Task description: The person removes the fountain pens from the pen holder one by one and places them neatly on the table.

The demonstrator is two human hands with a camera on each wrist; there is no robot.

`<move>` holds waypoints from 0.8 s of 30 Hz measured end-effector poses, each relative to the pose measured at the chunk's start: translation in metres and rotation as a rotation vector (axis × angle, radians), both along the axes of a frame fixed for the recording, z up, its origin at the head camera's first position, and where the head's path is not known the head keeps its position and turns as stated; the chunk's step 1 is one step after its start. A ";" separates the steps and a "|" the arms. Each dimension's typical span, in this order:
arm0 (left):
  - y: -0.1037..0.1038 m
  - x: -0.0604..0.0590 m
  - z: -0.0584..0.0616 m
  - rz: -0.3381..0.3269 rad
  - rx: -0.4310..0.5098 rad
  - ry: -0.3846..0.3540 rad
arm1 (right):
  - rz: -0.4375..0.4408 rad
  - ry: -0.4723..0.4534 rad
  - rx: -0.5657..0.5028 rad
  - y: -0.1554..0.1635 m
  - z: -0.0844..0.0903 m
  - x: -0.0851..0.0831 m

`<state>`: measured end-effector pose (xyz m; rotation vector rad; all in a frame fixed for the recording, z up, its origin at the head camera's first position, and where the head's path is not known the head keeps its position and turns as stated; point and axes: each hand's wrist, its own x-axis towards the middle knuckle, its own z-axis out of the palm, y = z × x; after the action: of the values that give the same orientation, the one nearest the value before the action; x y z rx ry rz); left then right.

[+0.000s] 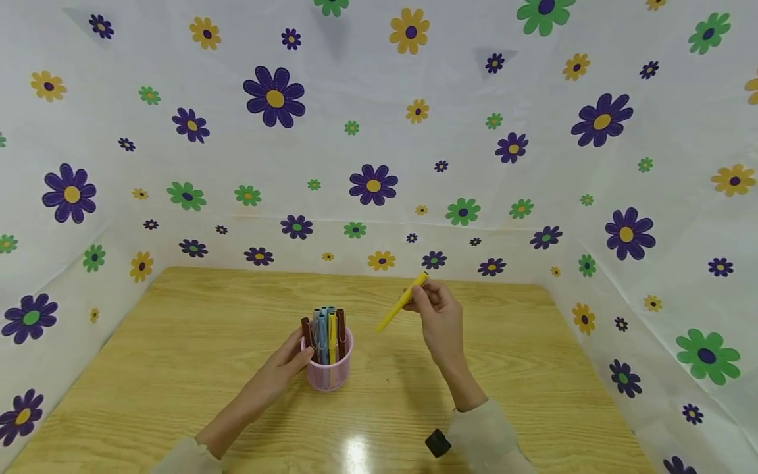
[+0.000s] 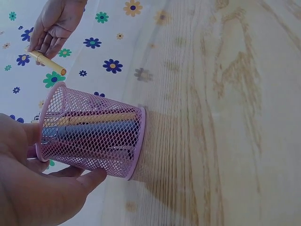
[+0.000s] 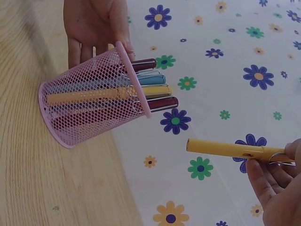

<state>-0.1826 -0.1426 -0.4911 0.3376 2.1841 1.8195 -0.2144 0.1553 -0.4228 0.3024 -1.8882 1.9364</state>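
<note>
A pink mesh pen holder [image 1: 328,376] stands upright on the wooden table, full of capped pens in dark red, blue, grey and yellow [image 3: 156,90]. My left hand [image 1: 283,362] holds it from the left side, the thumb near the rim and the fingers around its far side. To the right and above the table, my right hand [image 1: 441,322] pinches a yellow pen [image 1: 404,301] by its clip end. That pen slants, its other end [image 3: 197,145] pointing down toward the holder but apart from it. In the left wrist view the mesh [image 2: 94,127] partly veils the pens.
The wooden table [image 1: 207,329] reaches back to a white sheet [image 1: 331,145] printed with flowers, which also rises on both sides. A small dark block [image 1: 438,443] lies beside the right sleeve [image 1: 488,438].
</note>
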 end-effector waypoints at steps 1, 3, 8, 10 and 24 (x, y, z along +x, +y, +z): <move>0.000 0.000 0.000 0.000 0.001 0.000 | -0.002 -0.004 -0.003 0.001 0.000 0.000; 0.001 0.000 0.001 0.001 0.004 0.000 | -0.010 -0.010 -0.006 0.004 0.002 0.001; 0.002 0.001 0.001 0.012 0.001 -0.010 | -0.020 -0.012 -0.008 0.012 0.002 0.001; 0.002 0.001 0.002 0.011 0.001 -0.008 | -0.018 -0.013 -0.010 0.015 0.001 0.001; 0.000 0.002 0.004 -0.001 0.014 -0.007 | -0.027 -0.064 -0.007 0.021 -0.009 0.006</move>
<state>-0.1805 -0.1428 -0.4867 0.3351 2.1669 1.8340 -0.2086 0.1765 -0.4317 0.2145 -1.9150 1.9562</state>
